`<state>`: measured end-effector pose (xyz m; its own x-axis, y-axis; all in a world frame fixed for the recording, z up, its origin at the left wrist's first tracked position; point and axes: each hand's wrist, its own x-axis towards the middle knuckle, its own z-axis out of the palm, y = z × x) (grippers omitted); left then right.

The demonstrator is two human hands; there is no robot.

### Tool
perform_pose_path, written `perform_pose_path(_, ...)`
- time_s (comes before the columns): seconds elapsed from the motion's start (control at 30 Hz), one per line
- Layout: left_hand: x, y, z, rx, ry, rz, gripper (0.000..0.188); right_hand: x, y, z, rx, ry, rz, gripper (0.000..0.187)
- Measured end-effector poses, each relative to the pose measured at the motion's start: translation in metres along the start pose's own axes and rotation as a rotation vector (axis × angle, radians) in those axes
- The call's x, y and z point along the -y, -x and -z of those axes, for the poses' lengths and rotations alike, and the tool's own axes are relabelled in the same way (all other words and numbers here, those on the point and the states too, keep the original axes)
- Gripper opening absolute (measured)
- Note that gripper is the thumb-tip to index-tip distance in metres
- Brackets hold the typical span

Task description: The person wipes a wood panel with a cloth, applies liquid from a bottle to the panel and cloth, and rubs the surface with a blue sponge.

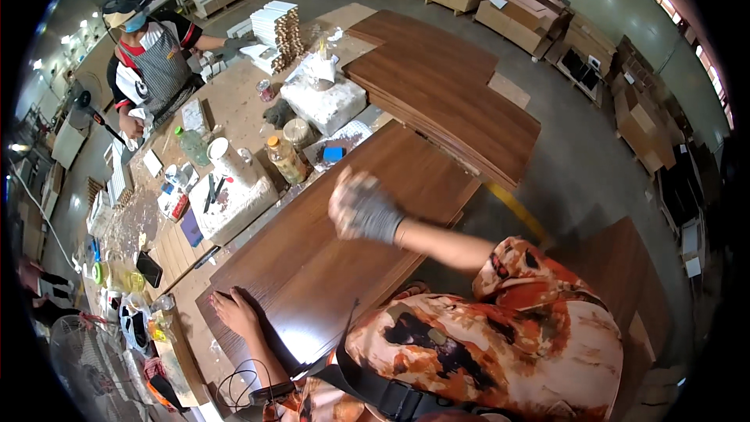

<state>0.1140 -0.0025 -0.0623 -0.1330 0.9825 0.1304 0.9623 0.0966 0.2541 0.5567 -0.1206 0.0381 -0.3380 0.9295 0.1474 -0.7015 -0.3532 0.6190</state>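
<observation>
A brown wood-grain panel (312,246) lies lengthwise in front of me on the workbench. My left hand (234,312) is bare and rests flat on its near left end, fingers stretched out. Over the panel's middle is my right hand (366,209), in a grey glove that leaves the fingertips bare. Its fingers are curled closed and slightly blurred; what they hold, if anything, is hidden. Beyond that hand a blue block (333,154) sits on a white-smeared sheet, beside an orange-capped bottle (286,159).
Stacked brown panels (437,82) stand at the far right. White-smeared blocks (234,202) on the bench (168,223) carry a white cup (224,155) and tools. A phone (148,269) lies at left. Across the bench a person (156,70) works beside stacked white strips (275,27).
</observation>
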Motion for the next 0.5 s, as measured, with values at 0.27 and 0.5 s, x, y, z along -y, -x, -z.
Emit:
perform_pose_path(0.27,-0.032,-0.003,0.003,0.022,0.003,-0.021,0.07,0.18,0.019,-0.034,0.74,-1.636,-0.516,0.04)
perform_pose_path(0.5,-0.015,-0.005,0.0,0.027,-0.008,-0.006,0.07,-0.089,-0.057,0.141,-0.182,-2.74,-0.218,0.041)
